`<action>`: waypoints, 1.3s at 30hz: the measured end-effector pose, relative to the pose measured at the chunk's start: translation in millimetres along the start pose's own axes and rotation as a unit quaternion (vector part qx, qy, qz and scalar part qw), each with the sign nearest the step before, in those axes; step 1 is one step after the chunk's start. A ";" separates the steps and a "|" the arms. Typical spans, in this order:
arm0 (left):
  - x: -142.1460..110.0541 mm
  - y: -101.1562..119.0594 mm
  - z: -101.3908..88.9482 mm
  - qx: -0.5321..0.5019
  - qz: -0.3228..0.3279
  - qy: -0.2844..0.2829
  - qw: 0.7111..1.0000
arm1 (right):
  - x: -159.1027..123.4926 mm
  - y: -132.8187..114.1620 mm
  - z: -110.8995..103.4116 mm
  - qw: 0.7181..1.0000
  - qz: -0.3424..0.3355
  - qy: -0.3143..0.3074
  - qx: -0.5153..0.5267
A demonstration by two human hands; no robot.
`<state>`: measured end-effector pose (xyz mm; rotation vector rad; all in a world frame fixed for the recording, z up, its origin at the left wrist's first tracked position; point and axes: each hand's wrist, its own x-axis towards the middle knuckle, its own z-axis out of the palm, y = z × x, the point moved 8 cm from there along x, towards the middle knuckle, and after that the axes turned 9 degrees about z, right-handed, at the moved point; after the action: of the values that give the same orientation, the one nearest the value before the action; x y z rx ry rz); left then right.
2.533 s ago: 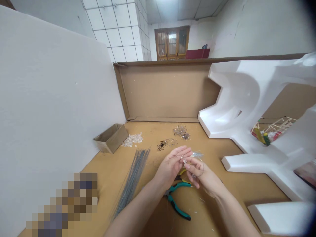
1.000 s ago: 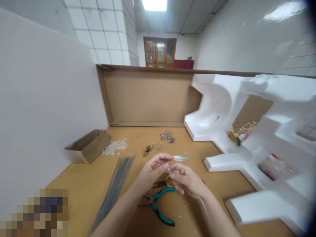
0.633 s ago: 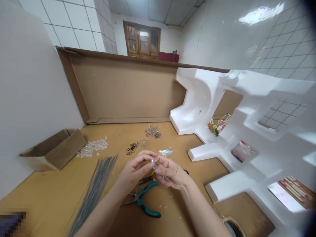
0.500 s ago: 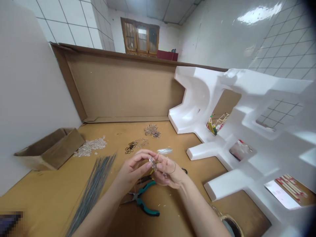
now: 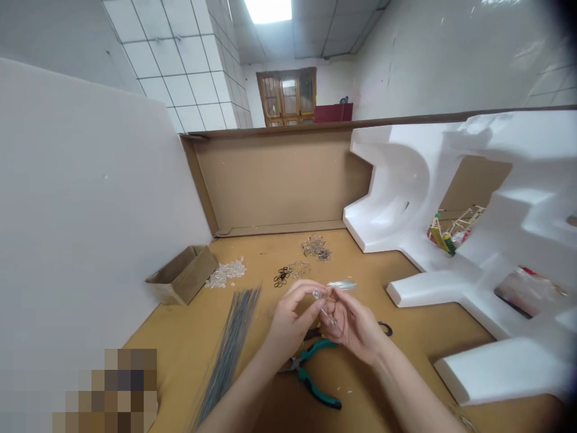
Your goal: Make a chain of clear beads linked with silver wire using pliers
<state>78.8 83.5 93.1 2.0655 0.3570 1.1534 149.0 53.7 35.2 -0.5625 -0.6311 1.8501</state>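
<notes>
In the middle of the head view, my left hand [image 5: 293,316] is closed, thumb and finger pinching a short strand of clear beads [image 5: 317,294]. The strand slants down to the right, with a thin stem or wire between the beads. Close beside it is my right hand [image 5: 354,325], palm turned inward and fingers loosely apart around the strand's lower end. Whether it touches that end is hard to see. Below the hands, teal-handled pliers [image 5: 318,388] lie spread on the table. A darker tool [image 5: 313,334] is partly hidden behind my left hand.
A bundle of grey wires [image 5: 232,349] and a pile of clear beads [image 5: 228,272] lie left, beside a cardboard box [image 5: 183,276]. Black rings [image 5: 282,276], clear bead pieces [image 5: 315,245] and short silver pins [image 5: 341,284] lie beyond my hands. White foam packing [image 5: 392,180] stands right.
The view has swung left and up, so everything sits farther right. My right fingers have loosened and opened from the beads; my left hand keeps its pinch.
</notes>
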 end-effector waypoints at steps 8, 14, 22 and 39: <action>-3.7 -10.3 3.4 0.080 -0.009 -0.022 0.997 | 1.2 14.2 -2.6 0.998 0.049 0.028 0.004; -3.0 -5.5 9.6 -0.006 -0.031 -0.075 0.997 | 0.2 16.3 -5.6 0.997 0.069 0.040 -0.003; -0.8 5.2 0.8 -0.046 0.005 -0.018 0.999 | 1.2 22.0 -8.0 0.996 0.088 0.031 -0.008; 0.9 9.7 -7.3 0.009 0.012 -0.006 1.000 | -3.3 16.5 -3.1 0.997 0.049 0.052 -0.012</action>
<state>72.2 80.7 102.9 2.0971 0.3402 1.1553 140.7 46.0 22.3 -0.7126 -0.5663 1.8940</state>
